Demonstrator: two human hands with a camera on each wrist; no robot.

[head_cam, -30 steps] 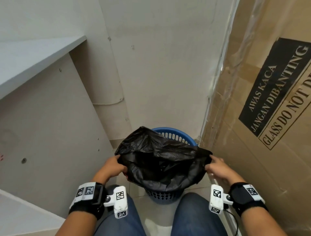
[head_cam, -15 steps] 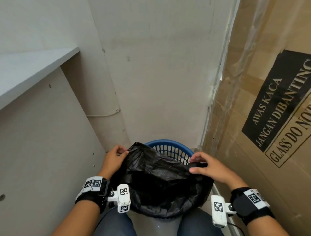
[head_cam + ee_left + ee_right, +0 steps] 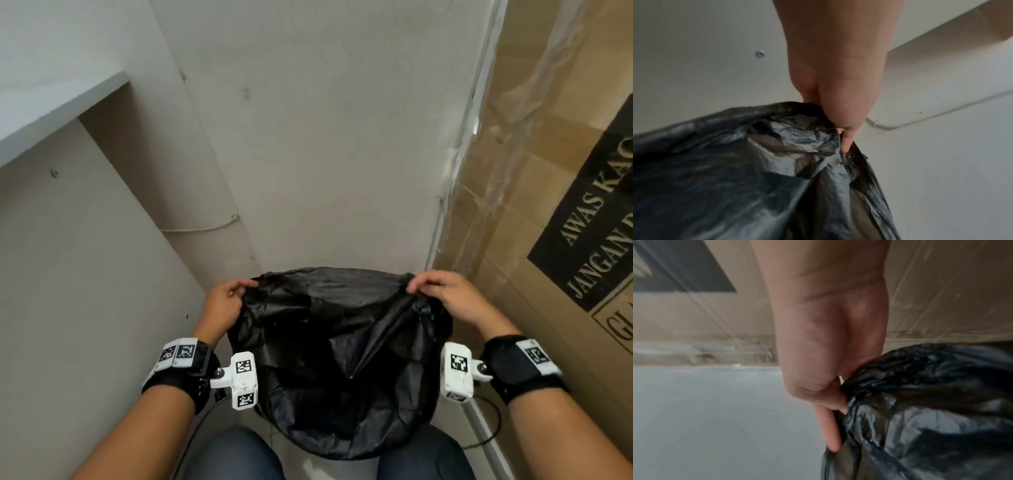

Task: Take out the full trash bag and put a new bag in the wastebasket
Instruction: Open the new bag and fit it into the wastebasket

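A black trash bag (image 3: 339, 346) hangs spread wide between my two hands and covers the wastebasket, which is hidden beneath it. My left hand (image 3: 229, 298) pinches the bag's rim at its far left corner; the left wrist view shows the fingers (image 3: 844, 141) curled into the crumpled plastic (image 3: 756, 170). My right hand (image 3: 435, 291) pinches the rim at the far right corner, and in the right wrist view its fingers (image 3: 828, 426) are curled round the bag's edge (image 3: 931, 402).
A pale wall (image 3: 325, 137) stands close behind the bag. A white shelf and panel (image 3: 68, 222) close in on the left. A tall plastic-wrapped cardboard box (image 3: 548, 171) with a glass warning label stands on the right. My knees (image 3: 239, 455) are below.
Both hands moved from the bag's near sides to its far rim and drew it outward and back. The blue basket rim, visible before, is now covered by the bag.
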